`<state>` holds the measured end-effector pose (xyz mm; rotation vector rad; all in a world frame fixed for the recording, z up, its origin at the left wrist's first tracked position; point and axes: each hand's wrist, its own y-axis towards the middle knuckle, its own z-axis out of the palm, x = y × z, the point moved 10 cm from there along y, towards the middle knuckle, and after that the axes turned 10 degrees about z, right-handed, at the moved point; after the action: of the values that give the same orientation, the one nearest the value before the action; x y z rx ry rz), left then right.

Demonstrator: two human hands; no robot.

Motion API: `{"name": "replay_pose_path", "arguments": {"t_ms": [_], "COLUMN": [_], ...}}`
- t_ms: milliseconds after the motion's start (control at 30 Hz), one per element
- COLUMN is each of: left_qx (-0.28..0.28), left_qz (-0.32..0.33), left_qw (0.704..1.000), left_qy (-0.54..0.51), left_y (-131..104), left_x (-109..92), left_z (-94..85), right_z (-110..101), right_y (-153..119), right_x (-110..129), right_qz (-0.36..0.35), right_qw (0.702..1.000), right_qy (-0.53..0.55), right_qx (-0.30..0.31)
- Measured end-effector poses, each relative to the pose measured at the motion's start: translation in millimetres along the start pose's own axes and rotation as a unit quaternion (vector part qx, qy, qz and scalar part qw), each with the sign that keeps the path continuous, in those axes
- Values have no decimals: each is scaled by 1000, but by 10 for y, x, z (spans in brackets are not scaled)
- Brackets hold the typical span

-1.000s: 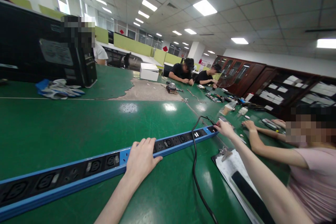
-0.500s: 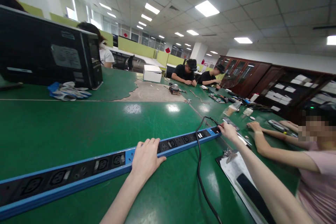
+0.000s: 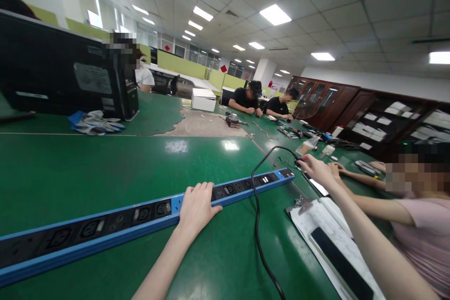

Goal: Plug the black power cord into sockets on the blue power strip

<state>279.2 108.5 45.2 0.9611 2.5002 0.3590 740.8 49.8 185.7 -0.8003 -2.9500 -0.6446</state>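
A long blue power strip with black sockets lies slantwise over the green table. My left hand is wrapped over its middle, thumb on the near edge. Off the strip's far right end, my right hand pinches the end of a black power cord; the plug itself is mostly hidden by the fingers. The cord arches over the strip and runs down toward the near edge, and the held end is apart from the strip.
A clipboard with papers and a dark phone lies under my right forearm. A co-worker in pink sits close at right. A black computer case, gloves and a white box stand farther back.
My right hand has moved away from the strip's end, slightly to the right, drawing the cord's end off it. The cord's loop has risen and widened. My left hand stays on the strip.
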Motion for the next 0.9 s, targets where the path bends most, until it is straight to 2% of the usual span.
{"name": "replay_pose_path", "arguments": {"t_ms": [133,200,233,267,333,400,467,500,567,700,767,833,900], "left_qx": [-7,-18,-30,-47,-88,-112,-104,-100,-97,-139,-155,-163,-161], "left_qz": [-10,-19,-23,-23,11,57,68,64,54,6,-24,-50,-68], "left_qw": [998,985,969,943,868,799,753,746,755,780,787,795,814], "left_qy": [-69,-170,-243,-328,-488,-588,-647,-656,-646,-610,-597,-582,-554], "left_y": [-19,-15,-15,-20,-58,-163,-327,-427,-648,-1120,-1328,-1505,-1654], "left_x": [16,30,26,3,-132,-331,-513,-577,-657,-555,-441,-295,-125], "left_z": [-39,-143,-239,-372,-760,-1209,-1550,-1682,-1887,-2139,-2189,-2211,-2218], "right_z": [-464,-757,-902,-1019,-1247,-1470,-1617,-1666,-1733,-1759,-1664,-1463,-1221], "right_y": [-387,-592,-695,-804,-1038,-1281,-1523,-1638,-1846,-2242,-2466,-2698,-2894], "right_x": [667,1051,1249,1467,1922,2363,2788,2990,3364,4032,4356,4668,4923], "right_qz": [-95,-137,-156,-179,-232,-282,-325,-342,-363,-366,-350,-313,-270], "right_qw": [989,978,972,965,943,917,897,887,864,804,764,729,715], "right_qy": [113,156,174,190,237,278,295,306,340,451,510,551,569], "right_qx": [8,1,-1,10,35,39,46,54,73,128,185,258,303]}}
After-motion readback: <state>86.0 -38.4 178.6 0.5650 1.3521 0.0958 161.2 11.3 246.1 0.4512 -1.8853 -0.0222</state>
